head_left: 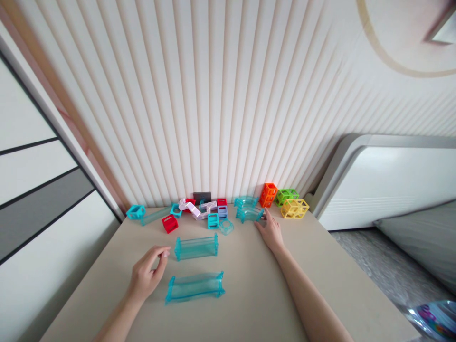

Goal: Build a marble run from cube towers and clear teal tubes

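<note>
My right hand [271,232] reaches to about one o'clock on the bench [320,266], fingers spread loosely, fingertips touching a curved clear-teal track [249,214] but not closed on it. My left hand [147,274] rests at nine o'clock, thumb and forefinger pinched narrow on nothing, just beside a straight track [196,247]; a second straight one [194,287] lies nearer me. The curved piece looks like thin, hard plastic: light, stiff, probably slippery, so I'd judge its side walls the best hold. It is see-through, trough-shaped, with raised rims. Behind it stand orange [268,194], green [286,195] and yellow [294,208] lattice blocks.
</note>
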`<action>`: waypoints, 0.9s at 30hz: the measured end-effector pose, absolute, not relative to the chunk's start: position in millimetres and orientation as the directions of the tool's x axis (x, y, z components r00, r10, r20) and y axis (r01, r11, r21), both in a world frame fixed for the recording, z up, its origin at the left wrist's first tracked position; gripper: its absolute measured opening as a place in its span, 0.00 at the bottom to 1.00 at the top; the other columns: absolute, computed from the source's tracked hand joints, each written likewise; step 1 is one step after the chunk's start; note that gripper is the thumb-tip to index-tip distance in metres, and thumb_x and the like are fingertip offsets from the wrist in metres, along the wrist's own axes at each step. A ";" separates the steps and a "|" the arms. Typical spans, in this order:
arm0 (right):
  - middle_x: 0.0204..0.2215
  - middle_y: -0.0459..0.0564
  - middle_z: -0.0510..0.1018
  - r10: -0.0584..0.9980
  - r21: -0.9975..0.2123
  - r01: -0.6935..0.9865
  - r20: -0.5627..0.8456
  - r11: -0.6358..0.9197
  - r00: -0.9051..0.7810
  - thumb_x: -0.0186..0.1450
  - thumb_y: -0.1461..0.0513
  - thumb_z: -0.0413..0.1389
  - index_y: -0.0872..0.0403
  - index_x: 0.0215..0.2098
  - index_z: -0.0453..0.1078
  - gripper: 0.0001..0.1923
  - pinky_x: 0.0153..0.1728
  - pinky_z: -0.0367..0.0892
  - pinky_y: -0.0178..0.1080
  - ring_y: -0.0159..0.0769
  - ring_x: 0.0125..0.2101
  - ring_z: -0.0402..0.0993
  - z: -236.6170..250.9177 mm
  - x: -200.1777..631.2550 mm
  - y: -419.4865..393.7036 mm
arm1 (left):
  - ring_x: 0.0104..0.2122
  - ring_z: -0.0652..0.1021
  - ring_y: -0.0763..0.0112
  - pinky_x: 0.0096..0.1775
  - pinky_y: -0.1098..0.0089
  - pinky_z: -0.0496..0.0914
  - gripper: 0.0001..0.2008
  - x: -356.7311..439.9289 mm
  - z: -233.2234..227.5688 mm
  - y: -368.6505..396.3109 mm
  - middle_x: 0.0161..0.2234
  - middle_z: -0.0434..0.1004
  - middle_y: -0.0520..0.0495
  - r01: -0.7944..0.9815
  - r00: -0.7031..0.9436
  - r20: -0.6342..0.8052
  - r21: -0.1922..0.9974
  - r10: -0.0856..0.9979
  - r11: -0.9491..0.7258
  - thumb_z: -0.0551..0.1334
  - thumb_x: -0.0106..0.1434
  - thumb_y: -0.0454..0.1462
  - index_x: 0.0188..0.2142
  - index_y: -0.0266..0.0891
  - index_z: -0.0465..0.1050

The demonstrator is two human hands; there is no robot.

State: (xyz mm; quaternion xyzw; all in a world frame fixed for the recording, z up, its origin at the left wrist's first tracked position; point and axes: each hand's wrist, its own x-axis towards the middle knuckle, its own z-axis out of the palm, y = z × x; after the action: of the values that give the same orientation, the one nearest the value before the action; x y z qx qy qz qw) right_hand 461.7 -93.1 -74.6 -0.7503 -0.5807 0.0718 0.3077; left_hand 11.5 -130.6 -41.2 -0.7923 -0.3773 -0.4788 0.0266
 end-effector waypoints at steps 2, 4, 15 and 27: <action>0.51 0.55 0.79 0.914 -0.547 0.826 0.253 -0.136 0.318 0.64 0.54 0.57 0.53 0.69 0.54 0.37 0.54 0.63 0.49 0.48 0.52 0.74 -75.1 462.1 -92.8 | 0.31 0.82 0.71 0.37 0.75 0.75 0.06 11.6 -41.7 -130.4 0.33 0.81 0.47 0.623 0.262 0.774 0.321 0.576 -0.714 0.58 0.68 0.31 0.40 0.41 0.73; 0.50 0.55 0.80 0.912 -0.550 0.824 0.257 -0.134 0.320 0.64 0.54 0.56 0.53 0.69 0.54 0.37 0.53 0.64 0.49 0.48 0.51 0.75 -75.6 462.7 -92.4 | 0.31 0.82 0.71 0.37 0.75 0.75 0.06 11.7 -42.0 -130.2 0.33 0.81 0.47 0.622 0.267 0.770 0.321 0.579 -0.714 0.58 0.69 0.31 0.40 0.41 0.73; 0.47 0.54 0.80 0.895 -0.589 0.801 0.290 -0.112 0.338 0.63 0.55 0.58 0.52 0.68 0.57 0.36 0.52 0.67 0.48 0.46 0.48 0.77 -79.1 466.1 -91.6 | 0.30 0.82 0.71 0.36 0.74 0.75 0.06 12.8 -43.8 -128.3 0.32 0.81 0.48 0.616 0.274 0.750 0.345 0.602 -0.709 0.58 0.69 0.32 0.40 0.41 0.73; 0.51 0.55 0.78 0.901 -0.570 0.809 0.264 -0.142 0.344 0.64 0.53 0.57 0.52 0.66 0.59 0.34 0.52 0.67 0.47 0.47 0.50 0.75 -77.4 466.6 -91.5 | 0.30 0.82 0.71 0.36 0.75 0.75 0.06 11.6 -45.0 -128.5 0.31 0.82 0.49 0.606 0.266 0.735 0.376 0.624 -0.701 0.58 0.68 0.32 0.39 0.41 0.75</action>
State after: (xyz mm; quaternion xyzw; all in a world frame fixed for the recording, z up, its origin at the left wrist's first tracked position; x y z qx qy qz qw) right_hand 466.6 -91.5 -77.4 -0.7525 -0.5682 0.0706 0.3254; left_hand 11.6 -128.5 -45.0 -0.7955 -0.3864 -0.4667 -0.0094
